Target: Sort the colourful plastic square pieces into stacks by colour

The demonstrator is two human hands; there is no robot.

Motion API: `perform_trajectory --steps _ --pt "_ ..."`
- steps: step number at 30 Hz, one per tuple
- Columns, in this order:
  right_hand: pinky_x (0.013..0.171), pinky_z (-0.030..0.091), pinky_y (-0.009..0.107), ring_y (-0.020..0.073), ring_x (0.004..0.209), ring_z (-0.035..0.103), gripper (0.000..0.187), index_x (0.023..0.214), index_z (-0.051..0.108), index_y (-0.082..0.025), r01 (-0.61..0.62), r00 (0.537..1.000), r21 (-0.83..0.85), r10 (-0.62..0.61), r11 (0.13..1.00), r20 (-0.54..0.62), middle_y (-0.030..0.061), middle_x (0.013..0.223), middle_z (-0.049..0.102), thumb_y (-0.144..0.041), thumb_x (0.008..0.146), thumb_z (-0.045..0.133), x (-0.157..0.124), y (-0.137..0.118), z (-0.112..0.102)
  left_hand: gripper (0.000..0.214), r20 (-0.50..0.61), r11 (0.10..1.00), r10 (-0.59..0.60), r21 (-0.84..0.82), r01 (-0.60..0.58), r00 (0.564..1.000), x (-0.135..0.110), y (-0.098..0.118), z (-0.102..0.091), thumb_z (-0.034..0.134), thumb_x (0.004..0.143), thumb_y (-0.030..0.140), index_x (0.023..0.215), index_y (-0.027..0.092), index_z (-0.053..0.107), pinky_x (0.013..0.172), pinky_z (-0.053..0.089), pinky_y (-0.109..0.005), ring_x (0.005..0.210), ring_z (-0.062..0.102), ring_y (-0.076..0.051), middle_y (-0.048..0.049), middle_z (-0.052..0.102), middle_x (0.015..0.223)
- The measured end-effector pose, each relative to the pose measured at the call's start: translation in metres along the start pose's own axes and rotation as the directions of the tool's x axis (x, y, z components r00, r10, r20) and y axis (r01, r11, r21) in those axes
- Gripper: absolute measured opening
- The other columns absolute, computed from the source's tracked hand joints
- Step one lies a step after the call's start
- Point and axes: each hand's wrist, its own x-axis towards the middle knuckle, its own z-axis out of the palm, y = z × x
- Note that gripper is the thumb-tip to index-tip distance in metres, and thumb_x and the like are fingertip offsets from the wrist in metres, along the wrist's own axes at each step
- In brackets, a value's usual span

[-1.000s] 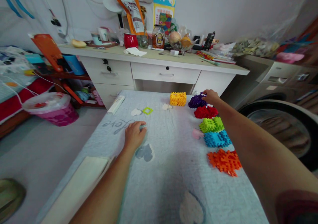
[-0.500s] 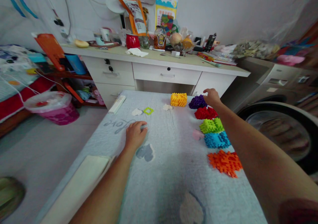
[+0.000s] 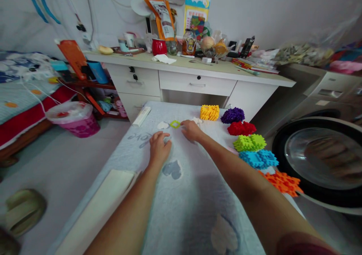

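Observation:
A small yellow-green open-centred piece (image 3: 175,124) lies flat on the cloth-covered table. My right hand (image 3: 191,130) is just right of it, fingertips at its near edge, fingers slightly apart; nothing shows in its grip. My left hand (image 3: 160,145) rests on the cloth nearer me and to the left, fingers loosely bent and thumb apart, holding nothing. Along the right side are interlocking plastic pieces grouped by colour: yellow (image 3: 209,112), purple (image 3: 232,115), red (image 3: 241,128), lime green (image 3: 249,142), blue (image 3: 258,159) and orange (image 3: 283,183).
A white narrow box (image 3: 141,116) lies at the table's far left, and a long cream board (image 3: 98,206) runs along the left edge. Behind stands a white desk (image 3: 198,83) crowded with items. A washing machine (image 3: 319,93) is at right, a pink bin (image 3: 75,125) at left.
My right hand has moved left from beside the purple pieces to the yellow-green piece. My left hand stays almost where it was on the cloth. The view has shifted slightly.

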Motion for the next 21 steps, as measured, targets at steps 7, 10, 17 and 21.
perform_trajectory --steps 7,10,17,21 --pt "0.101 0.041 0.046 0.033 0.125 0.049 0.055 0.136 0.054 -0.019 -0.248 0.963 0.051 0.252 0.967 -0.096 0.016 0.139 0.056 -0.045 0.089 0.063 0.024 -0.031 0.029 0.03 -0.01 0.999 -0.049 -0.019 0.049 0.999 0.0 0.0 0.0 0.057 0.08 0.022 0.107 0.023 0.069 0.116 0.035 -0.05 0.13 0.05 -0.029 -0.0107 0.054 0.13" --pt "0.097 0.043 0.045 0.0328 0.12 0.051 0.039 0.124 0.063 -0.022 -0.274 0.958 0.013 0.274 0.962 -0.088 0.0141 0.132 0.059 -0.043 0.091 0.062 0.025 -0.034 0.027 0.03 -0.004 0.999 -0.042 -0.023 0.042 0.999 0.0 0.0 0.0 0.057 0.079 0.022 0.107 0.023 0.069 0.117 0.035 -0.049 0.13 0.05 -0.029 -0.0107 0.054 0.13" --pt "0.092 0.047 0.036 0.0269 0.111 0.061 0.038 0.12 0.065 -0.018 -0.195 0.98 -0.059 0.196 0.979 0.014 0.0139 0.125 0.064 -0.021 0.083 0.066 0.001 -0.028 0.006 0.031 0.035 1.0 -0.019 -0.017 0.02 0.999 0.001 0.0 0.0 0.058 0.079 0.023 0.108 0.021 0.069 0.116 0.037 -0.048 0.127 0.052 -0.029 -0.0119 0.056 0.128" --pt "0.094 0.048 0.033 0.023 0.107 0.064 0.055 0.131 0.058 -0.013 -0.126 0.992 0.0 0.126 0.992 0.014 0.0143 0.121 0.068 -0.017 0.078 0.072 -0.039 -0.01 -0.031 0.032 0.036 1.0 -0.013 -0.019 0.014 0.999 0.0 0.0 0.0 0.057 0.079 0.023 0.109 0.021 0.069 0.115 0.038 -0.046 0.126 0.053 -0.028 -0.0116 0.056 0.127"
